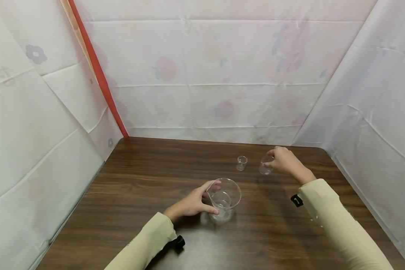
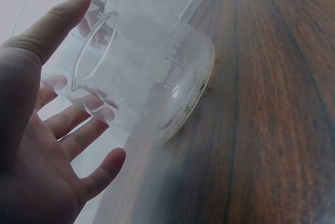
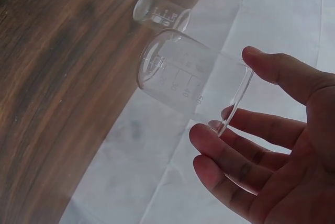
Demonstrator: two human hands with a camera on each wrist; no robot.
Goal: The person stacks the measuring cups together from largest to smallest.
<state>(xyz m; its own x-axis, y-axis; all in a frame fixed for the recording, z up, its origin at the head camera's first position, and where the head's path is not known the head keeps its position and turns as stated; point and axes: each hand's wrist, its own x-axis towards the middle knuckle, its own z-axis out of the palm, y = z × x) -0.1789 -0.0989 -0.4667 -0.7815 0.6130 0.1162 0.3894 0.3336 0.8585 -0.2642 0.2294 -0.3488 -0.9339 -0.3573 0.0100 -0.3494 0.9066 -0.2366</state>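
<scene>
My left hand (image 1: pixel 194 200) grips a large glass beaker (image 1: pixel 235 193) standing on the table, thumb on the near side and fingers round the far side. Inside it sits a smaller glass beaker (image 1: pixel 221 198). In the left wrist view, measuring marks show on the glass (image 2: pixel 175 72). Farther back on the right, my right hand (image 1: pixel 283 159) pinches a small beaker (image 1: pixel 264 169) by its rim, between thumb and fingers. Its graduated wall (image 3: pixel 178 75) shows in the right wrist view, with the base near the tabletop. Just left of it stands the smallest beaker (image 1: pixel 241 163), upright.
The dark wooden table (image 1: pixel 138 180) has its back edge against a pale printed curtain (image 1: pixel 202 75). More curtain hangs on the left (image 1: pixel 37 131) and right sides. A red strip (image 1: pixel 98 67) runs down the back left corner.
</scene>
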